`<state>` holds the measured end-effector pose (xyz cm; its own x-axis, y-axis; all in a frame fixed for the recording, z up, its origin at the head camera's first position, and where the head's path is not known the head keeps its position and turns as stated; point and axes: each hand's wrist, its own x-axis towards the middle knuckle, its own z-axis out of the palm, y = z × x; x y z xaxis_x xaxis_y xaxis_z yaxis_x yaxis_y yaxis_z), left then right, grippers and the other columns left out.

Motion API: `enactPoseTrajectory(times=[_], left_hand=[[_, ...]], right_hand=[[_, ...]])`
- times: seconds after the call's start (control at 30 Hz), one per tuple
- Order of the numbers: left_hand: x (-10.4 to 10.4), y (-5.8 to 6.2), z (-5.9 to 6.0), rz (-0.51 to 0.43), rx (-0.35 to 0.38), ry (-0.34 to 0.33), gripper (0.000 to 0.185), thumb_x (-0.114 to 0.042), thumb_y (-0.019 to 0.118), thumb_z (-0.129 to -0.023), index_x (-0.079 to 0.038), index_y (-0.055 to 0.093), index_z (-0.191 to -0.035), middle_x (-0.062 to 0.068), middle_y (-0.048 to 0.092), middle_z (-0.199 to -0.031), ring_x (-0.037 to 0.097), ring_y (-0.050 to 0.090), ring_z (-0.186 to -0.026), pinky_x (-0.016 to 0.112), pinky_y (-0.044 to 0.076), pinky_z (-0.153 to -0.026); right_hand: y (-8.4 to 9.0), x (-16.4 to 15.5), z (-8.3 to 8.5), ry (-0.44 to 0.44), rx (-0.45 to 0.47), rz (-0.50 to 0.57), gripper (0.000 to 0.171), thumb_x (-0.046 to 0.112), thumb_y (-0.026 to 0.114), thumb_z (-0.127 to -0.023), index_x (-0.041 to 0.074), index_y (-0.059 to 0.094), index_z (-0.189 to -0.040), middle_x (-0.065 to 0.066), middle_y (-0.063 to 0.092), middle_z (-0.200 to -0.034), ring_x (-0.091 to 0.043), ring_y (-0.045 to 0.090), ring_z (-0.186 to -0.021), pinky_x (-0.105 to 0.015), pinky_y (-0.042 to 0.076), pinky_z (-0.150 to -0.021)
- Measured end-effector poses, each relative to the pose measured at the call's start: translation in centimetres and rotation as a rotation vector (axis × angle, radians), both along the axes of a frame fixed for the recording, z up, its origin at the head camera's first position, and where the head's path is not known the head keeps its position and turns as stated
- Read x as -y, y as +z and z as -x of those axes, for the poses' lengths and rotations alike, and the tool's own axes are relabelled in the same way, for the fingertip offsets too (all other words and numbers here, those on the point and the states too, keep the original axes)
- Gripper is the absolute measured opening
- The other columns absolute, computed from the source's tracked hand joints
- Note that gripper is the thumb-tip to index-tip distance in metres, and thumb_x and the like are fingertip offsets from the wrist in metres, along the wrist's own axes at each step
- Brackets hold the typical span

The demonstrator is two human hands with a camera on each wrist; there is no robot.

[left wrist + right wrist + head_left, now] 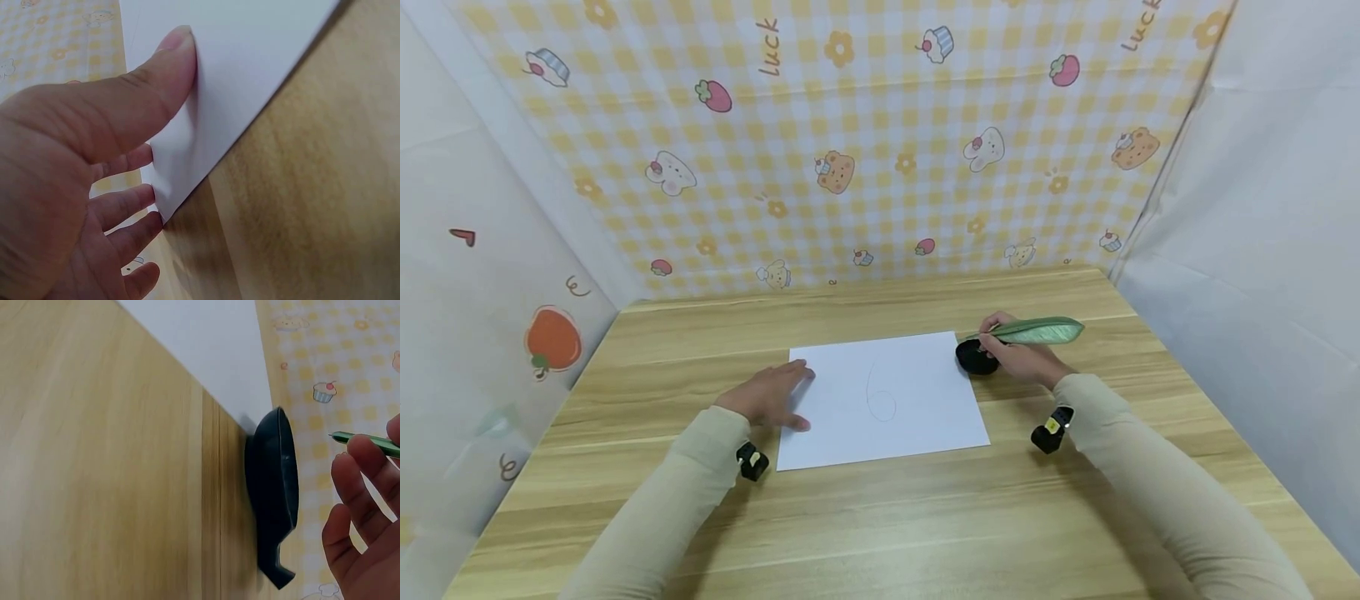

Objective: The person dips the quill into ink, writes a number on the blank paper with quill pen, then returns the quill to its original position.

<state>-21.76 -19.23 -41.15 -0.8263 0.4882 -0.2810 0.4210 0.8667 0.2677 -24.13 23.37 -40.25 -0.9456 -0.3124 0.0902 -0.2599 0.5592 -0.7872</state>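
Observation:
A white sheet of paper [842, 437] lies on the table, with a thin looped line like a 6 [881, 406] drawn in its middle. My left hand [772, 395] rests at the paper's left edge, fingers spread; its thumb [172, 65] lies over the sheet in the left wrist view. In my right hand [1013, 354] is a green leaf-shaped pen [1043, 331], pinched between thumb and fingers. The pen's fine tip [340, 437] shows in the right wrist view, apart from the paper. Beside that hand, at the paper's right edge, sits a small black dish [270, 481] with a tail-like end.
The wooden table [880, 533] extends around the paper. Behind it hangs a yellow checked cloth [880, 208] with cartoon prints. Pale sheets stand at the left [467, 333] and right [1262, 250]. A small black camera [1051, 430] is worn on the right wrist.

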Motion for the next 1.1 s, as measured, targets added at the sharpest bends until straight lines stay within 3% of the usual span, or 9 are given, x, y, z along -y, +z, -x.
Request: enactPoseTrajectory(times=[0.23,0.37,0.63,0.83,1.1], left_hand=[[0.0,0.2,0.0,-0.004,0.005,-0.015,0.087,-0.039,0.080,-0.077,-0.002,0.040,-0.144,0.023,0.026,-0.154,0.039,0.023,-0.142,0.055,0.016,-0.115],[-0.1,0.4,-0.1,-0.011,0.006,-0.008,0.086,-0.039,0.080,-0.077,-0.002,0.041,-0.144,0.023,0.026,-0.155,0.039,0.023,-0.142,0.055,0.016,-0.115],[-0.1,0.4,-0.1,-0.007,0.004,-0.006,0.086,-0.039,0.080,-0.077,-0.003,0.041,-0.144,0.022,0.026,-0.155,0.038,0.023,-0.142,0.054,0.016,-0.115],[0.1,0.4,-0.1,-0.009,0.007,-0.007,0.086,-0.039,0.081,-0.077,-0.002,0.041,-0.144,0.022,0.026,-0.155,0.038,0.023,-0.142,0.054,0.016,-0.115],[0.1,0.4,-0.2,-0.010,0.009,-0.016,0.086,-0.039,0.080,-0.077,-0.001,0.041,-0.144,0.023,0.026,-0.154,0.039,0.023,-0.142,0.055,0.016,-0.115]], right_hand=[[-0.3,-1.5,-0.3,-0.040,-0.034,-0.041,0.017,0.022,0.051,-0.100,0.008,0.053,-0.109,-0.010,0.057,-0.091,-0.023,0.050,-0.073,-0.032,0.043,-0.062],[-0.4,-2.0,-0.4,-0.076,-0.060,-0.084,0.019,0.024,0.053,-0.099,0.009,0.055,-0.110,-0.009,0.059,-0.093,-0.023,0.051,-0.074,-0.034,0.044,-0.064],[-0.4,-2.6,-0.7,-0.087,-0.192,-0.159,0.015,0.017,0.056,-0.096,0.007,0.058,-0.107,-0.008,0.063,-0.090,-0.020,0.052,-0.070,-0.032,0.044,-0.064],[-0.2,-3.0,-1.1,-0.048,-0.365,-0.247,0.010,0.011,0.060,-0.092,0.006,0.059,-0.101,-0.005,0.063,-0.081,-0.014,0.051,-0.063,-0.032,0.045,-0.060],[-0.8,-3.7,-1.0,0.148,-0.699,-0.325,0.017,-0.001,0.069,-0.080,0.002,0.060,-0.095,-0.006,0.065,-0.076,-0.012,0.055,-0.056,-0.033,0.050,-0.051]])
